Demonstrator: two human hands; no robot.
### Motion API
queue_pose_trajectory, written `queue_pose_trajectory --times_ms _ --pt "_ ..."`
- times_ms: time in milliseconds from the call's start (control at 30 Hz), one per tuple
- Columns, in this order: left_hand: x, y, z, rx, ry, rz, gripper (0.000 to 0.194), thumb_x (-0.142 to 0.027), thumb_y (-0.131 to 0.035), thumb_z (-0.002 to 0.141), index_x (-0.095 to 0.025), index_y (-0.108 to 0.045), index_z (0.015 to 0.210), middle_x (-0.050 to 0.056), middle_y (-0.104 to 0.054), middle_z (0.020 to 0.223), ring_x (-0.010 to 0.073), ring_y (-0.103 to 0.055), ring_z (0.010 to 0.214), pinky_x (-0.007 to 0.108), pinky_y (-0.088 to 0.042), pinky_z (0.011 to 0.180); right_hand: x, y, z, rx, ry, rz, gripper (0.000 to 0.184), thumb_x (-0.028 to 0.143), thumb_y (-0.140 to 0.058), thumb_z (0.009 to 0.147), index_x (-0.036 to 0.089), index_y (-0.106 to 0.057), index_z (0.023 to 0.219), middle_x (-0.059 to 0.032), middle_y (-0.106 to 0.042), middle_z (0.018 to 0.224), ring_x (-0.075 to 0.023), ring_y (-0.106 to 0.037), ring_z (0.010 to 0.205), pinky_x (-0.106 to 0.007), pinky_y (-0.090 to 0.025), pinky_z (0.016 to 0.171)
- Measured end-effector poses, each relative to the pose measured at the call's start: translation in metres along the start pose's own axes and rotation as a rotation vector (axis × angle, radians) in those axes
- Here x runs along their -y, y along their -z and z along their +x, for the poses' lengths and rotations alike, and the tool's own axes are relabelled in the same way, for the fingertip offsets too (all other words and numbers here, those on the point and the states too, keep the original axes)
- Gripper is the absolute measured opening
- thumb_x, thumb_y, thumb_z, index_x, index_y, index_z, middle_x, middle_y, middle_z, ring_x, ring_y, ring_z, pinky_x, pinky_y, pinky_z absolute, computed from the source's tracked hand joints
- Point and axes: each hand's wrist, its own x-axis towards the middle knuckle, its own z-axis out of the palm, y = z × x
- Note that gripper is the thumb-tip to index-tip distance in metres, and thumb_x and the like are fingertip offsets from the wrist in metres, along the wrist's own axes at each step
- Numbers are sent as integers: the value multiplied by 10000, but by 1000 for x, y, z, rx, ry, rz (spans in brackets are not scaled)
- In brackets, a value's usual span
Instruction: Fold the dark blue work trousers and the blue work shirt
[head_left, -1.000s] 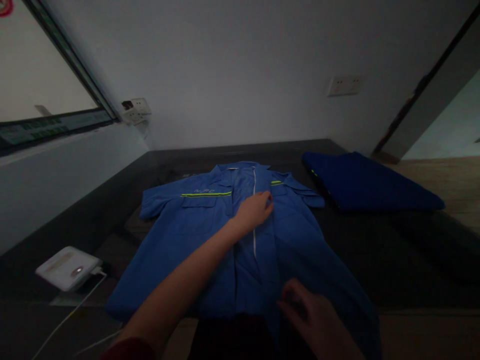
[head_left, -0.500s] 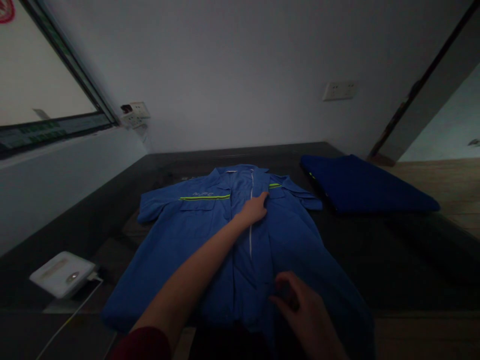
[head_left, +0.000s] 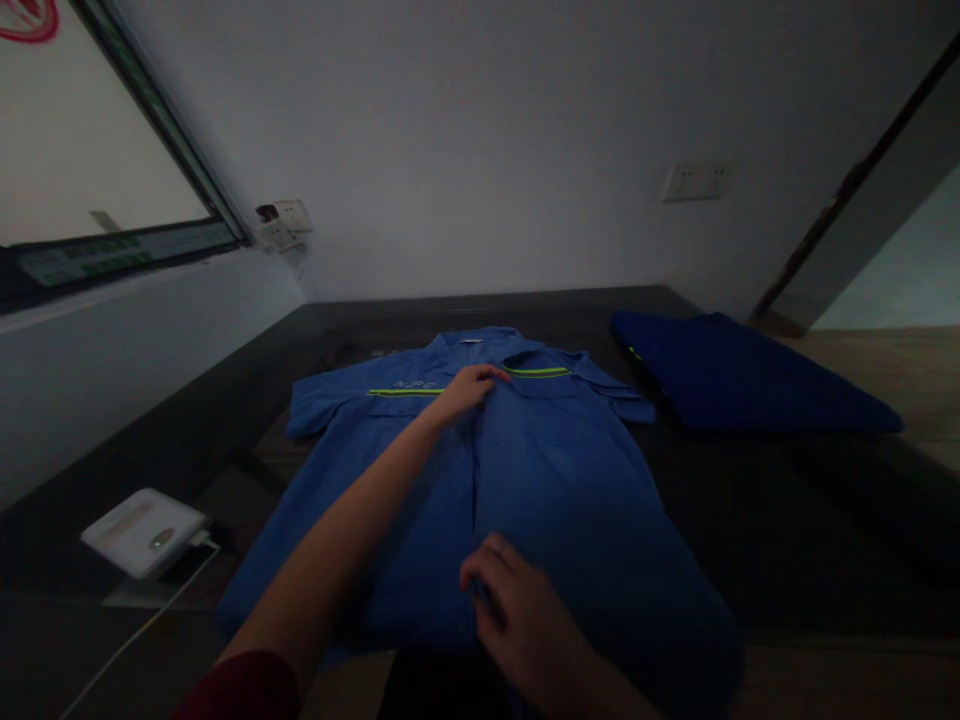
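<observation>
A blue short-sleeved work jacket (head_left: 405, 460) with yellow-green chest stripes lies spread on the dark table, its collar toward the wall. My left hand (head_left: 471, 388) reaches across to the chest and is closed on the upper front edge of the jacket's right-side panel. Lower down, near the hem, my right hand (head_left: 517, 610) pinches the same front edge. The panel is drawn toward the middle, and its zipper is out of sight. My fingertips partly hide the cloth they grip.
Folded dark blue cloth (head_left: 742, 375) lies at the right of the dark table (head_left: 750, 530). A white box-shaped device (head_left: 146, 530) with a cable sits at the left. The wall behind carries sockets (head_left: 697, 181), and a window (head_left: 90, 130) is at upper left.
Both hands have moved left, bringing the right-side front panel over toward the middle. The white zipper line is now covered. My right hand has closed on the panel's lower edge.
</observation>
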Motion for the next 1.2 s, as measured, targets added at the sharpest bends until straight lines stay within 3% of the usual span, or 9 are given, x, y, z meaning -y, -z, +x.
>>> queue_pose_trajectory --times_ms 200,367,500,567,700,767,900,1100,1200 --pt "31 15 -11 15 27 168 331 -162 -501 767 -142 -673 1049 -10 -575 668 83 -484 541 172 -409 510 -3 -22 1 200 93 -37 250 122 -523 808 226 -585 1028 -30 -573 1096 -165 -586 929 -252 -451 776" --pt "47 13 -14 -29 -63 319 323 -135 -559 729 -153 -685 1026 32 -656 894 121 -570 693 209 -456 630 -6 -22 -4 242 224 -39 205 220 -502 887 212 -595 1070 -33 -629 1049 -154 -592 933 -246 -463 799" --pt "51 12 -16 -30 -69 331 348 -158 -573 743 -149 -659 1079 36 -658 877 120 -558 657 220 -451 621 -14 -17 -6 234 372 -160 228 243 -470 916 220 -609 1096 -43 -651 1066 -173 -572 972 -300 -460 856" --pt "52 11 -18 -23 -76 318 386 -173 -582 743 -145 -632 1125 25 -654 836 115 -542 618 222 -445 604 -20 -17 -6 187 396 -262 374 375 -536 887 250 -534 1239 -72 -572 1256 -233 -490 1150 -410 -394 983" --pt "58 11 -21 -36 -121 340 386 -157 -590 725 -153 -637 1108 24 -659 882 113 -542 636 227 -448 640 -34 -31 -2 161 395 -420 939 619 -647 695 261 -231 1457 -155 -201 1524 -365 -215 1364 -582 -221 1081" --pt "60 11 -21 -52 -143 368 367 -154 -595 717 -159 -654 1079 29 -663 929 127 -560 693 239 -456 687 -38 -42 -1 120 352 -486 912 548 -641 750 270 -163 1475 -164 -163 1530 -370 -204 1372 -599 -243 1069" --pt "62 12 -25 -91 -131 396 343 -150 -595 713 -169 -666 1048 35 -668 974 165 -601 806 265 -469 767 -41 -55 -2 49 332 -563 601 269 -458 935 319 -180 1466 -127 -245 1510 -310 -272 1362 -575 -294 1059" --pt "62 9 -39 -129 -146 622 301 -135 -550 759 -186 -659 1035 58 -641 987 190 -602 874 292 -466 831 -44 -33 -1 239 475 -405 800 563 -568 798 305 -205 1463 -160 -134 1524 -381 -193 1373 -635 -233 1049" --pt "66 6 -45 -146 -188 766 265 -169 -524 800 -198 -648 1032 76 -600 999 208 -582 929 312 -454 855 -35 -5 -1 331 473 -277 651 553 -527 833 285 -366 1404 -139 -265 1499 -334 -271 1357 -555 -278 1064"
